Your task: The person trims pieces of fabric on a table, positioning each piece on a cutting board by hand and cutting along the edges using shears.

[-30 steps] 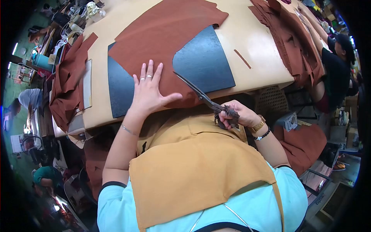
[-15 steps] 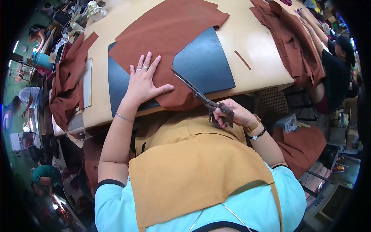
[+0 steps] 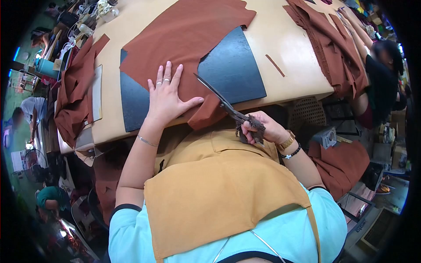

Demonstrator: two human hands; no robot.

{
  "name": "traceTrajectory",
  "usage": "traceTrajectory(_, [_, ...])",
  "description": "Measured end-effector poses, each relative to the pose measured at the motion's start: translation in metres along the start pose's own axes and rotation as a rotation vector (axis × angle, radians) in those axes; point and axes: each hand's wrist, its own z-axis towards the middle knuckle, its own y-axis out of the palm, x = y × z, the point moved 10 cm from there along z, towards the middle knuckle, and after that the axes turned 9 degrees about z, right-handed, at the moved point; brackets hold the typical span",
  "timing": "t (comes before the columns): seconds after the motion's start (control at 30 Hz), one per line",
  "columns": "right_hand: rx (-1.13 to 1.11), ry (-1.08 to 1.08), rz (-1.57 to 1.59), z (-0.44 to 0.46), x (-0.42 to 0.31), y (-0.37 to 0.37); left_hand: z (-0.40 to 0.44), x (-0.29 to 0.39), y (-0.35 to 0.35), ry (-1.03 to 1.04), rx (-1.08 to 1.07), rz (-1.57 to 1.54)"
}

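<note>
So the big brown sheet (image 3: 184, 39) is spread from the top centre of the frame down to the table's near edge, partly laid over a dark board (image 3: 232, 65) on the pale table (image 3: 289, 48). It's pressed by the left hand (image 3: 169, 98), fingers fanned out pretty wide, nothing gripped. The scissors (image 3: 221, 101) are held by the right hand (image 3: 265, 127), fingers curled round the wrapped handles, blades pointed up-left over the sheet; whether it's touched by the tip can't be told. A skinny brown strip (image 3: 275, 65) is seen right of the board.
</note>
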Motion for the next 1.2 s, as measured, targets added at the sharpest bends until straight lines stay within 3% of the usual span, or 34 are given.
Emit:
traceTrajectory(0.47, [0.042, -0.021, 0.003, -0.012, -0.002, -0.002, -0.007, 0.021, 0.000, -0.084, -0.098, -0.087])
traceTrajectory(0.57, [0.046, -0.015, -0.009, -0.015, 0.002, -0.007, 0.019, 0.009, -0.004, 0.045, -0.038, -0.163])
traceTrajectory(0.7, [0.056, -0.019, 0.010, -0.013, -0.002, -0.005, 0.057, -0.001, -0.009, 0.348, 0.018, -0.046])
traceTrajectory(0.8, [0.039, -0.028, 0.006, -0.005, -0.003, -0.004, 0.062, 0.000, 0.001, 0.384, -0.046, -0.028])
traceTrajectory(1.2, [0.054, -0.073, 0.007, -0.004, -0.005, -0.003, 0.042, -0.003, 0.002, 0.137, 0.009, -0.008])
